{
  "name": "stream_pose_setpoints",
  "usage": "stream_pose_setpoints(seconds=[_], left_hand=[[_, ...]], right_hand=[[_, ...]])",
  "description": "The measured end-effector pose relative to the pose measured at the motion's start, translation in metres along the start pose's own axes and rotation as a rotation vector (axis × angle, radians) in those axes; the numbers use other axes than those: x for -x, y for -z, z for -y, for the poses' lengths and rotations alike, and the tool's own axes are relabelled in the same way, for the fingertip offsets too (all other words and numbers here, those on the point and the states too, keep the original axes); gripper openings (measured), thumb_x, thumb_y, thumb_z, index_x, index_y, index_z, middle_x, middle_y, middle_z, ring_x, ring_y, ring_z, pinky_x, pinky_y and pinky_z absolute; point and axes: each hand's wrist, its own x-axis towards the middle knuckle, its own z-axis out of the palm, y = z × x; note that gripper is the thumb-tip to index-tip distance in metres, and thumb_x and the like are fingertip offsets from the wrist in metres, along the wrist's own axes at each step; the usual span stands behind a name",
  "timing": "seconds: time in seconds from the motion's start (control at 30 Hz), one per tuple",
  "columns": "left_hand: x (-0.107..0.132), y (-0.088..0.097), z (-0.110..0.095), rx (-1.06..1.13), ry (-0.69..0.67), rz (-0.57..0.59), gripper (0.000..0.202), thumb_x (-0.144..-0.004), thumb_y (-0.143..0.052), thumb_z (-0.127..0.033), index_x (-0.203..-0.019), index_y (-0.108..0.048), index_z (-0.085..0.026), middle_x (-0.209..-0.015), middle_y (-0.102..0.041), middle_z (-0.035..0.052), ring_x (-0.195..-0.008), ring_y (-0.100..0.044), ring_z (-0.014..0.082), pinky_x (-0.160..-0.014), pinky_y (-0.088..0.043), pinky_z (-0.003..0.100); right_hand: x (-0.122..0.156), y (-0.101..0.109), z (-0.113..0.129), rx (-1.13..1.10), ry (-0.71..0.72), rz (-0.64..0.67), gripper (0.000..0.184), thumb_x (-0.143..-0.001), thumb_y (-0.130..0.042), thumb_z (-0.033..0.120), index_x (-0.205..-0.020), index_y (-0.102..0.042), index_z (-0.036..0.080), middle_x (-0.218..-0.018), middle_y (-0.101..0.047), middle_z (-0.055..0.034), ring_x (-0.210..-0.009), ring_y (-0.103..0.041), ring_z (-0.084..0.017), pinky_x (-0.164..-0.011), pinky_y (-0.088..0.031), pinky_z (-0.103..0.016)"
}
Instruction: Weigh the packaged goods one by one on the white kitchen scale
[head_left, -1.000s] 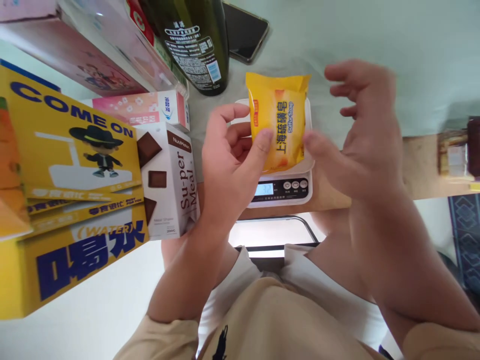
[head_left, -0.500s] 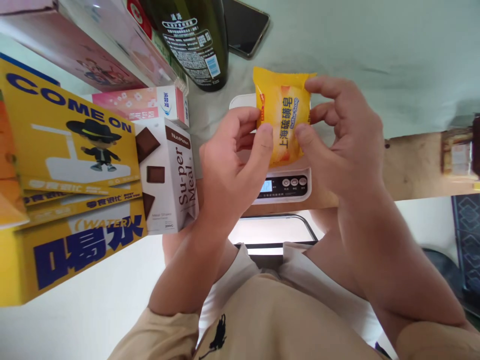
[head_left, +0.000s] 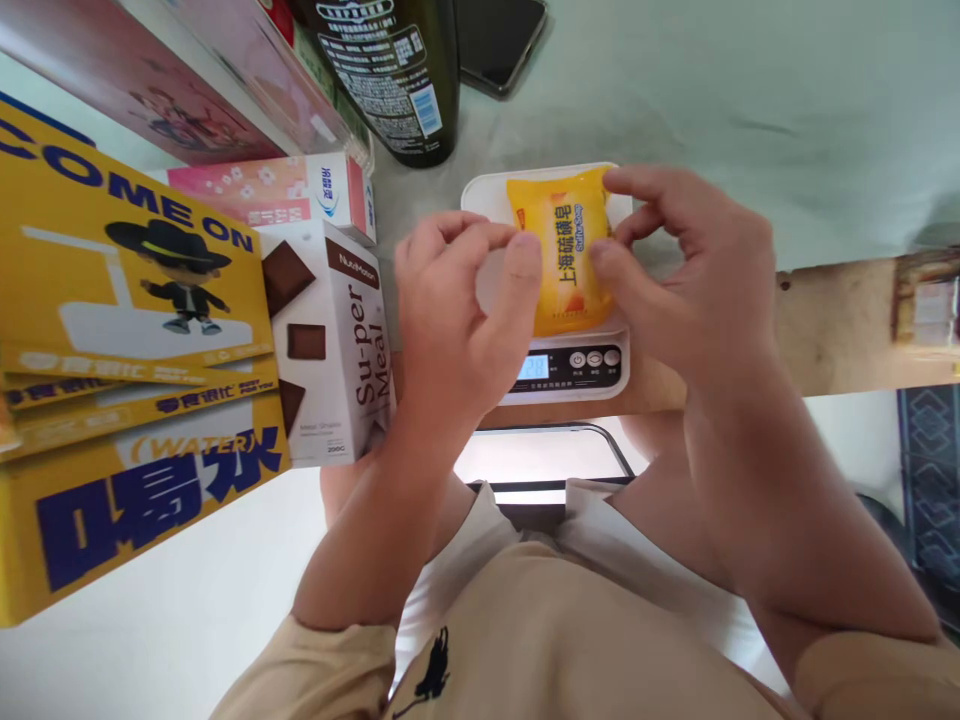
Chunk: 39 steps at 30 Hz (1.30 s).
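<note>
Okay, left to right from where I stand. Well left of the left hand: yellow boxes (head_left: 157,260), then a white carton (head_left: 319,370) near its wrist, a pink box (head_left: 247,195) behind that. Bottle (head_left: 401,90) beyond the left fingertips, phone (head_left: 499,40) past that to the right.

Left hand (head_left: 469,300): half curled, thumb and forefinger nearly meeting at the left edge of the soap packet (head_left: 566,260). Can't tell if they pinch it. Packet is between the hands, over the scale (head_left: 487,190); display blurry, maybe 28.

Right hand (head_left: 690,275): part curled, thumb on the packet's front, forefinger at its far right corner. Looks like a light hold on that edge.

Handling, my guess: light, firm bar inside thin slick film. Not fragile, but film could slide. Grip the bar by both sides; crimped ends will just fold.

Versus half a second ago: packet has dropped back nearer the person, far edge now inside the scale plate instead of overhanging. Left fingers have come out from behind it. Right grip about the same.

Brown item (head_left: 926,305) far right of the right hand, too blurred to name.
</note>
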Motion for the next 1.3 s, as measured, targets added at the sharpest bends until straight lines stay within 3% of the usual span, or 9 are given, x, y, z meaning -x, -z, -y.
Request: stream_pose_setpoints(seconds=[0.17,0.27,0.33,0.5,0.7,0.83,1.0,1.13,1.3], left_hand=[[-0.006,0.011,-0.002,0.193,-0.051,-0.063,0.040,-0.089,-0.063,-0.063,-0.095,-0.070,-0.024,-0.097,-0.071,0.0040,-0.097,-0.068,0.0204,-0.091,-0.056,0.045],[-0.004,0.008,-0.007,0.316,-0.042,-0.139,0.018,-0.097,-0.062,-0.041,-0.096,-0.068,-0.025,-0.084,-0.067,-0.0023,-0.068,-0.065,0.0096,-0.061,-0.053,0.032],[-0.003,0.004,-0.008,0.354,-0.032,-0.166,0.017,-0.104,-0.052,-0.027,-0.102,-0.068,-0.025,-0.085,-0.069,-0.0046,-0.064,-0.066,0.0058,-0.053,-0.052,0.025],[-0.007,0.000,-0.003,0.391,-0.164,-0.183,0.028,-0.096,-0.054,-0.005,-0.104,-0.071,-0.026,-0.094,-0.068,-0.0036,-0.076,-0.063,0.0058,-0.065,-0.056,0.026],[-0.005,0.004,-0.011,0.363,-0.149,-0.143,0.029,-0.088,-0.056,-0.004,-0.065,-0.051,-0.020,-0.067,-0.051,-0.0006,-0.061,-0.049,0.0106,-0.056,-0.035,0.032],[-0.001,0.008,-0.018,0.435,-0.137,-0.101,0.033,-0.092,-0.057,-0.009,-0.061,-0.046,-0.018,-0.055,-0.041,-0.0016,-0.051,-0.040,0.0082,-0.052,-0.024,0.030],[0.002,0.009,-0.019,0.302,-0.121,-0.111,0.046,-0.104,-0.048,-0.040,-0.065,-0.056,-0.018,-0.057,-0.049,-0.0015,-0.052,-0.046,0.0071,-0.054,-0.033,0.029],[0.002,0.009,-0.016,0.175,-0.175,-0.117,0.039,-0.105,-0.046,-0.032,-0.074,-0.065,-0.020,-0.068,-0.062,-0.0024,-0.063,-0.057,0.0061,-0.061,-0.047,0.027],[-0.003,0.006,-0.011,0.289,-0.203,-0.143,0.008,-0.095,-0.066,-0.019,-0.089,-0.064,-0.024,-0.086,-0.066,-0.0036,-0.075,-0.066,0.0085,-0.066,-0.053,0.028]], right_hand=[[0.002,0.008,-0.026,-0.104,0.080,-0.176,0.032,-0.091,-0.054,0.037,-0.109,-0.073,0.019,-0.086,-0.069,-0.0047,-0.074,-0.060,-0.011,-0.079,-0.050,-0.032],[0.003,0.008,-0.036,-0.162,0.107,-0.271,0.035,-0.094,-0.052,0.041,-0.103,-0.074,0.016,-0.083,-0.067,-0.0059,-0.067,-0.054,-0.010,-0.073,-0.043,-0.030],[0.004,0.006,-0.037,-0.174,0.100,-0.295,0.036,-0.094,-0.051,0.042,-0.099,-0.074,0.014,-0.081,-0.066,-0.0061,-0.066,-0.053,-0.009,-0.072,-0.043,-0.029],[0.006,0.002,-0.036,-0.165,0.065,-0.263,0.035,-0.096,-0.050,0.041,-0.096,-0.072,0.014,-0.082,-0.068,-0.0051,-0.067,-0.055,-0.009,-0.075,-0.047,-0.029],[0.010,0.000,-0.033,-0.189,0.093,-0.249,0.033,-0.097,-0.049,0.039,-0.097,-0.071,0.015,-0.082,-0.068,-0.0048,-0.067,-0.056,-0.009,-0.074,-0.048,-0.028],[0.010,-0.003,-0.027,-0.220,0.103,-0.255,0.028,-0.096,-0.050,0.034,-0.094,-0.071,0.016,-0.079,-0.067,-0.0041,-0.065,-0.054,-0.008,-0.072,-0.048,-0.027],[0.009,-0.005,-0.021,-0.227,0.134,-0.263,0.028,-0.096,-0.049,0.032,-0.090,-0.071,0.016,-0.069,-0.059,-0.0011,-0.061,-0.050,-0.007,-0.070,-0.048,-0.026],[0.009,-0.006,-0.020,-0.231,0.127,-0.265,0.030,-0.097,-0.049,0.034,-0.088,-0.071,0.015,-0.068,-0.057,-0.0004,-0.061,-0.049,-0.007,-0.071,-0.048,-0.026],[0.009,-0.008,-0.018,-0.233,0.102,-0.243,0.031,-0.096,-0.049,0.036,-0.089,-0.070,0.015,-0.070,-0.059,-0.0006,-0.063,-0.050,-0.008,-0.071,-0.048,-0.026]])
